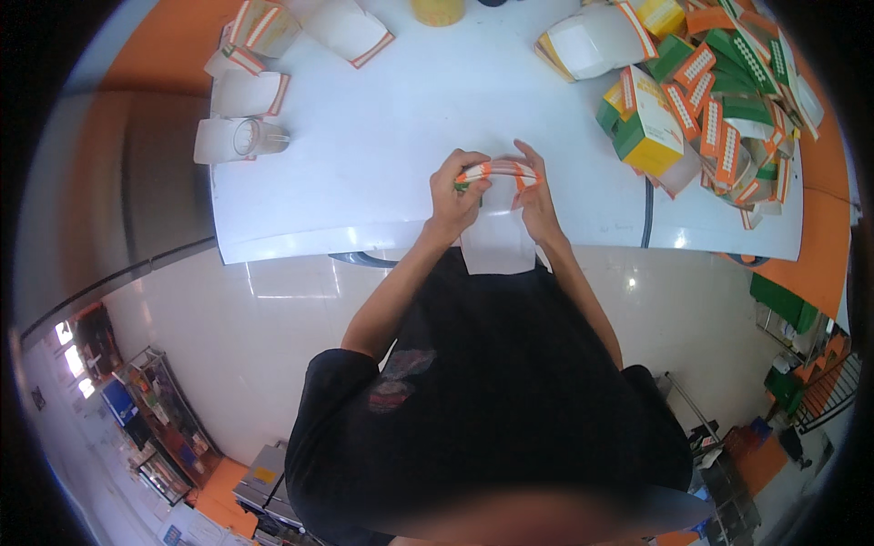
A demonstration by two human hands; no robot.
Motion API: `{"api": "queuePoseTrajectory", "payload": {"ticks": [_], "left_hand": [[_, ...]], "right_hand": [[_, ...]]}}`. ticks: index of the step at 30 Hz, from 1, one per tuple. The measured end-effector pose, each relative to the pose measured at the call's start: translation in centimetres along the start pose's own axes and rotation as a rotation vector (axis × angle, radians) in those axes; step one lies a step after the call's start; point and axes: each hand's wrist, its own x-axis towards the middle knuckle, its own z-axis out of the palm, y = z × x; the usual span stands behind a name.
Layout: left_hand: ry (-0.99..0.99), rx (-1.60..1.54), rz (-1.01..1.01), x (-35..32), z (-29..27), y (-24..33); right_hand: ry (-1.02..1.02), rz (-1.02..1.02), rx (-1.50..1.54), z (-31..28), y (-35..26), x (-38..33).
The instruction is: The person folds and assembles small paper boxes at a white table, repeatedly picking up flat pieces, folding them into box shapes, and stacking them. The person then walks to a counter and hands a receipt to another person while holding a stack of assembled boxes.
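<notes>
Close to the table's near edge, both my hands hold a partly folded cardboard food box (498, 244). Its orange, white and green printed rim bows upward between them, while a plain white panel hangs toward my dark shirt. My left hand (455, 197) grips the left end, thumb and fingers closed on the rim near a green corner. At the right end, my right hand (538, 200) pinches the rim with its thumb, and one finger sticks up past the card. The inside of the box is partly hidden.
Orange, green and yellow cardboard boxes (726, 123) lie heaped on the right of the white table (391, 173). At the left are several opened box trays (250, 93) and a clear plastic cup (261, 138). A yellow container (437, 11) stands at the back.
</notes>
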Motion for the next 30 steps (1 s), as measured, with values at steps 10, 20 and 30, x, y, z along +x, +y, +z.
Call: {"api": "queuePoseTrajectory", "payload": {"ticks": [10, 20, 30], "left_hand": [[0.189, 0.864, 0.008, 14.6, -11.1, -13.5], [-0.394, 0.976, -0.359, 17.0, -11.6, -13.0], [-0.863, 1.122, -0.101, 9.3, -10.8, -5.0]], "right_hand": [[0.040, 0.061, -0.069, -1.2, 3.5, -0.6], [0.061, 0.105, -0.057, -0.7, 0.7, -0.5], [0.184, 0.082, -0.131, -1.3, 2.9, -1.5]]}}
